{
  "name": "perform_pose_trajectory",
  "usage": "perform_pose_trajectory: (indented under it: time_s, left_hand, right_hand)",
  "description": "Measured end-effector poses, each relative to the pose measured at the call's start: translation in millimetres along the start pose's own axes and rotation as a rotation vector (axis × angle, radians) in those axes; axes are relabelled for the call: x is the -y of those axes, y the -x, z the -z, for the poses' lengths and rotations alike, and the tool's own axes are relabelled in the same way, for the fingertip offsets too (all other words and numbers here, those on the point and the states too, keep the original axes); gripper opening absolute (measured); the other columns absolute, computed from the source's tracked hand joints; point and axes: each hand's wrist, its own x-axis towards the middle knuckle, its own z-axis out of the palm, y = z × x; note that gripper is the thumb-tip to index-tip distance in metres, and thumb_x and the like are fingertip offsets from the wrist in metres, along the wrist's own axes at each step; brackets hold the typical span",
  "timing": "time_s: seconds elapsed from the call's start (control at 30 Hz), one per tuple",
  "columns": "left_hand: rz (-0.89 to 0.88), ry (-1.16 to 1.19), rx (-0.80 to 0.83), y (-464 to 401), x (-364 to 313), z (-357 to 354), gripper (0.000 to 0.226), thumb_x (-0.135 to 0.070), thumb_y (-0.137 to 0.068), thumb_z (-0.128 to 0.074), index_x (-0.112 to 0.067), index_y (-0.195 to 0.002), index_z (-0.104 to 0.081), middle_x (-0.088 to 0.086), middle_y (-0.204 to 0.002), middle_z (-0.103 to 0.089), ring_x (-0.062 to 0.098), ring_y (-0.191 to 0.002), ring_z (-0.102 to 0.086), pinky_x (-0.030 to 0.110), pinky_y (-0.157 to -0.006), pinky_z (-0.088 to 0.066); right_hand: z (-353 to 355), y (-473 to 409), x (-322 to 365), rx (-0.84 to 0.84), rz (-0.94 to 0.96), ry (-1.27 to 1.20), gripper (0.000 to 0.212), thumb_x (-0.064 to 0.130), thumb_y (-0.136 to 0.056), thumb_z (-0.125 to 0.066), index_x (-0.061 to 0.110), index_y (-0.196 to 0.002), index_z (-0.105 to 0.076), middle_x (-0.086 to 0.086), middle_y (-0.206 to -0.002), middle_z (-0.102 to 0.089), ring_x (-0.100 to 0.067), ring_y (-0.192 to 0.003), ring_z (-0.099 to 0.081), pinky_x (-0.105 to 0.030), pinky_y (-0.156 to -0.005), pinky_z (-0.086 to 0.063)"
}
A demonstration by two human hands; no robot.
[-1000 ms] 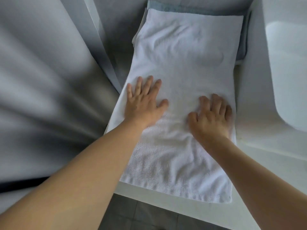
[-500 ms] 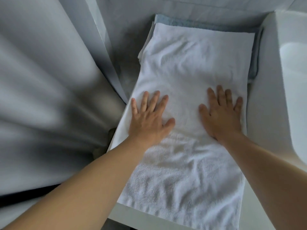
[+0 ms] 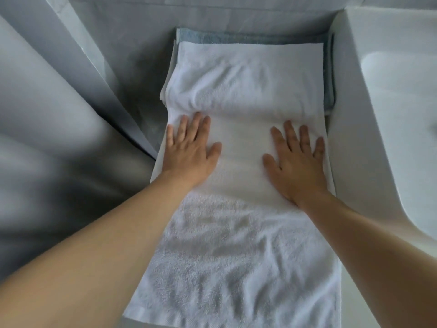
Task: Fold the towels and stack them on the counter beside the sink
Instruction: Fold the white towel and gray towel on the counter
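White table (image 3: 340, 138) beside sink (image 3: 397, 95) | white towel (image 3: 236, 233) lies lengthwise, far end over blue towel (image 3: 236, 39) | our left hand (image 3: 189, 152), right hand (image 3: 298, 166) flat, fingers straight, gripping nothing | we should press evenly outward, clear wrinkles, square edges before folding.

white towel (image 3: 246, 245) flat, over blue towel (image 3: 248, 39)
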Motion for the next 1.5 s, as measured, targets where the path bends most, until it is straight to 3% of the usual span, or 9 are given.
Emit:
perform_pose_trajectory:
  time_s: [0.2,0.33,0.57,0.73,0.83,0.97,1.1,1.3,1.5]
  left_hand:
    - [-0.064,-0.035,0.0,38,11,-5,0.076,-0.064,-0.094,-0.001,-0.024,-0.157,0.014,-0.001,-0.165,0.021,0.017,-0.15,0.023,0.043,-0.122,0.014]
    - [-0.009,-0.004,-0.032,37,25,-3,0.083,-0.066,-0.088,0.002,-0.023,-0.158,0.011,-0.002,-0.165,0.019,0.015,-0.15,0.022,0.04,-0.122,0.013]
    - [0.005,-0.08,0.014,31,19,0,0.075,-0.057,-0.097,-0.01,-0.017,-0.158,0.01,0.002,-0.166,0.017,0.019,-0.151,0.02,0.043,-0.122,0.014]
    - [-0.059,-0.05,-0.114,76,-14,15,0.069,-0.047,-0.1,-0.013,-0.013,-0.159,-0.001,0.004,-0.167,0.012,0.022,-0.152,0.016,0.047,-0.121,0.016]
    - [-0.1,0.064,-0.086,132,-35,9,0.073,-0.05,-0.096,-0.01,-0.015,-0.159,-0.008,0.004,-0.167,0.004,0.023,-0.154,0.009,0.048,-0.122,0.012]
    - [-0.075,-0.01,0.018,160,-28,-20,0.074,-0.055,-0.094,-0.003,-0.019,-0.159,0.0,0.002,-0.167,0.008,0.022,-0.153,0.01,0.051,-0.122,0.008]
    - [-0.035,-0.038,0.023,163,-27,-24,0.074,-0.057,-0.094,0.0,-0.022,-0.158,0.009,-0.001,-0.166,0.016,0.021,-0.152,0.016,0.057,-0.12,0.01]
    - [-0.07,-0.049,0.062,192,-10,-25,0.071,-0.062,-0.093,0.001,-0.032,-0.155,0.019,-0.005,-0.164,0.025,0.021,-0.15,0.024,0.064,-0.117,0.01]
    - [-0.013,-0.032,-0.005,196,19,-24,0.073,-0.062,-0.095,-0.001,-0.027,-0.158,0.011,0.002,-0.165,0.017,0.023,-0.152,0.018,0.051,-0.123,0.007]
  right_hand:
    - [1,0,1,0.002,0.012,-0.011,0.071,0.06,-0.092,-0.012,0.03,-0.156,-0.006,0.0,-0.165,0.002,-0.028,-0.151,0.008,-0.058,-0.118,0.005]
    - [1,-1,-1,0.003,0.015,0.007,0.071,0.059,-0.092,-0.01,0.029,-0.156,-0.004,-0.001,-0.165,0.004,-0.028,-0.15,0.01,-0.057,-0.118,0.007]
    - [8,4,9,0.054,0.023,0.005,0.065,0.05,-0.101,-0.012,0.018,-0.157,-0.005,-0.009,-0.164,0.005,-0.03,-0.151,0.007,-0.055,-0.119,0.008]
    - [31,62,38,-0.098,0.012,-0.171,0.066,0.047,-0.098,-0.013,0.013,-0.154,-0.023,-0.009,-0.163,-0.013,-0.025,-0.151,-0.007,-0.046,-0.12,0.007]
    - [13,111,38,-0.017,0.011,-0.162,0.071,0.05,-0.095,-0.01,0.012,-0.154,-0.022,-0.01,-0.163,-0.012,-0.026,-0.151,-0.006,-0.045,-0.121,0.005]
    - [-10,140,20,0.058,-0.025,-0.056,0.074,0.056,-0.093,-0.008,0.02,-0.157,-0.007,-0.004,-0.165,0.0,-0.022,-0.151,0.005,-0.041,-0.119,0.013]
    - [-3,142,21,0.048,-0.019,-0.051,0.074,0.055,-0.092,-0.008,0.023,-0.156,0.009,-0.003,-0.162,0.022,-0.022,-0.149,0.019,-0.046,-0.119,0.015]
    - [-11,199,24,0.103,0.028,-0.042,0.069,0.062,-0.094,-0.009,0.035,-0.156,0.004,0.002,-0.163,0.015,-0.025,-0.149,0.017,-0.054,-0.119,0.007]
    - [-16,202,7,0.06,-0.004,-0.044,0.07,0.068,-0.092,-0.014,0.041,-0.155,0.0,0.003,-0.164,0.009,-0.028,-0.15,0.013,-0.052,-0.12,0.005]
